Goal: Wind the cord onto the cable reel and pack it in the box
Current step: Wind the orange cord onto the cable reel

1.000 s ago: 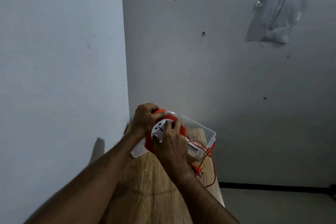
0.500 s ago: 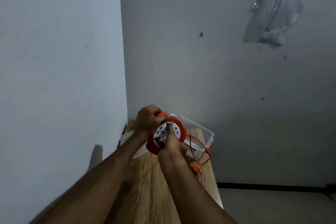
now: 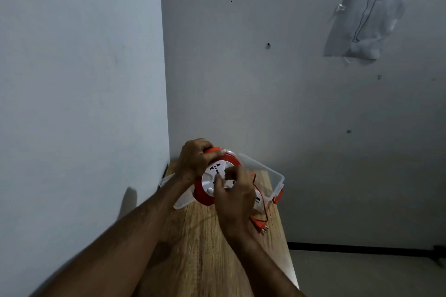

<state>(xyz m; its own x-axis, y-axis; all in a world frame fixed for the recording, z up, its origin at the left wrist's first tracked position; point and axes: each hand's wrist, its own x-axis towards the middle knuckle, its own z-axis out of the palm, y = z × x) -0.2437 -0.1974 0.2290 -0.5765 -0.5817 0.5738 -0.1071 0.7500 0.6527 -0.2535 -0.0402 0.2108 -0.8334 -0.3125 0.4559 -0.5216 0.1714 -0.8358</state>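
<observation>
Cable reel (image 3: 212, 184) held above the surface (image 3: 217, 248), before the box (image 3: 268, 173). Left hand (image 3: 195, 161) clamps its handle; right hand (image 3: 233, 198) fingers apparently pinch the face. Cord (image 3: 264, 210) trails right.

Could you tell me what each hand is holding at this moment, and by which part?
The left hand grips the cable reel by its orange top handle. The right hand rests its fingers on the reel's white face.

No legible text or labels anywhere.
</observation>
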